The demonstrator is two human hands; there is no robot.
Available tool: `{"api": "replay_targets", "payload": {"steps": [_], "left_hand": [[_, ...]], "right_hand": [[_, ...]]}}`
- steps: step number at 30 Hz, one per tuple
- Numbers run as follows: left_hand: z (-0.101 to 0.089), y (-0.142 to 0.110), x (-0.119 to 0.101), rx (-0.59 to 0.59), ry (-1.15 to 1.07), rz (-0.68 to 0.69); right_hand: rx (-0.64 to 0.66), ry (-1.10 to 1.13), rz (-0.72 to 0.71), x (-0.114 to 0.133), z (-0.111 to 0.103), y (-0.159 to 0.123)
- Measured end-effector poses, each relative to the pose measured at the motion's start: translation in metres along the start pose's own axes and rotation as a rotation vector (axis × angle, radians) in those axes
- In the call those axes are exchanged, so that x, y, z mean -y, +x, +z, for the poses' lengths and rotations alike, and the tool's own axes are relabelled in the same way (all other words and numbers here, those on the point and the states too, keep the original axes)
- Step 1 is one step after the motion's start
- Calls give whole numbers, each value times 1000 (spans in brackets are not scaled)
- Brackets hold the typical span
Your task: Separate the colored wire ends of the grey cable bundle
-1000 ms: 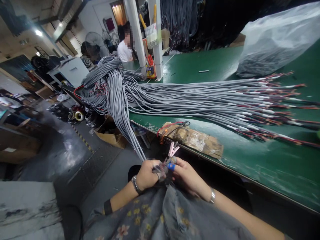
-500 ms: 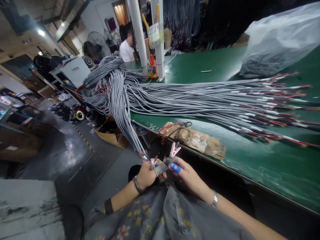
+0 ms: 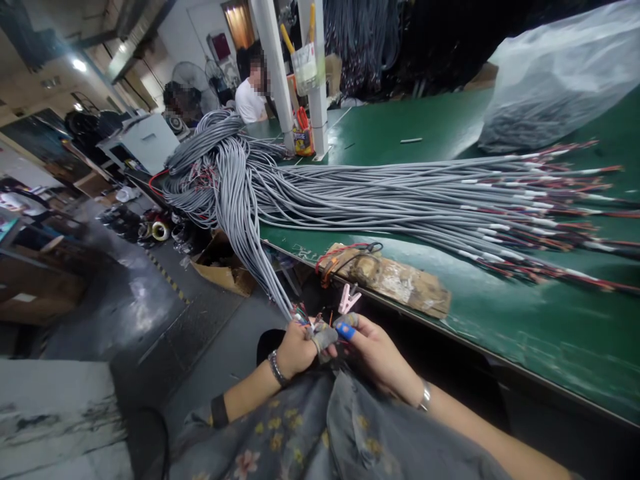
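Note:
My left hand point(image 3: 301, 348) is closed around the stripped ends of a bundle of grey cables point(image 3: 245, 233), with thin coloured wires point(image 3: 300, 315) poking out by its fingers. Close beside it, my right hand point(image 3: 373, 343) pinches at the same wire ends, thumb against finger; a blue cover point(image 3: 346, 329) wraps one digit. Grey tape or finger cots cover fingertips of both hands. What exactly the right fingers hold is too small to make out. Just beyond them stands a pink clip point(image 3: 349, 299), fixed near the bench edge.
Many grey cables point(image 3: 400, 193) lie across the green bench point(image 3: 540, 320), their bared ends at the right. A worn wooden block point(image 3: 400, 283) rests at the bench edge. A plastic bag point(image 3: 565, 80) is at the back right. Beyond the posts point(image 3: 315, 100) sits a person point(image 3: 250, 100).
My right hand has shifted slightly, its fingers now a little apart from the left ones, and more of the pink clip shows. The left hand keeps hold of the cable ends.

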State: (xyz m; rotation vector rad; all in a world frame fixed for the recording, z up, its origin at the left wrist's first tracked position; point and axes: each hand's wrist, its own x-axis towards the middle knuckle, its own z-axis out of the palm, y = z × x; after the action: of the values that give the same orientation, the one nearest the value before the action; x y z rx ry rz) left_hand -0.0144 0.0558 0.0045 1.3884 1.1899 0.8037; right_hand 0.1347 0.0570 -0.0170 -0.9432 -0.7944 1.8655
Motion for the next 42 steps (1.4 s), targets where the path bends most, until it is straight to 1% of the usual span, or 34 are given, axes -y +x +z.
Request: {"api": "replay_targets", "payload": {"steps": [3, 7, 13, 16, 19, 21, 24, 26, 28, 29, 30, 33, 35, 38, 42], "left_hand": [[1, -1, -3, -12, 10, 21], [2, -1, -3, -76, -34, -1], [2, -3, -1, -140, -72, -15], [0, -5, -2, -126, -110, -4], [1, -6, -5, -96, -124, -5], [2, -5, -7, -87, -108, -20], [6, 0, -7, -67, -70, -25], [8, 3, -4, -49, -73, -21], [9, 7, -2, -47, -106, -24], [9, 8, -1, -51, -127, -30], [9, 9, 0, -56, -143, -37], [8, 10, -1, -49, -157, -49], [8, 10, -3, -32, -147, -44], [8, 10, -4, -21, -127, -47], [9, 12, 2, -2, -109, -31]], "right_hand": [[-32, -8, 8, -1, 0, 3], [-60, -46, -13, -1, -1, 6], [-40, -20, -7, 3, -3, 1], [-64, 28, -24, 3, -10, 3], [-104, 37, -29, 4, -17, 12], [-90, 16, -25, 8, -19, 18], [-59, -125, -98, 18, -15, 22], [-117, -264, -197, 23, -12, 22], [-191, -334, -277, 24, -10, 22], [-198, -319, -287, 23, -9, 23], [-178, -268, -274, 22, -9, 25], [-44, -13, -144, 17, -7, 31], [-5, 124, -82, 15, -7, 34], [3, 175, -63, 13, -7, 35], [13, 224, -33, 14, -7, 34]]}}
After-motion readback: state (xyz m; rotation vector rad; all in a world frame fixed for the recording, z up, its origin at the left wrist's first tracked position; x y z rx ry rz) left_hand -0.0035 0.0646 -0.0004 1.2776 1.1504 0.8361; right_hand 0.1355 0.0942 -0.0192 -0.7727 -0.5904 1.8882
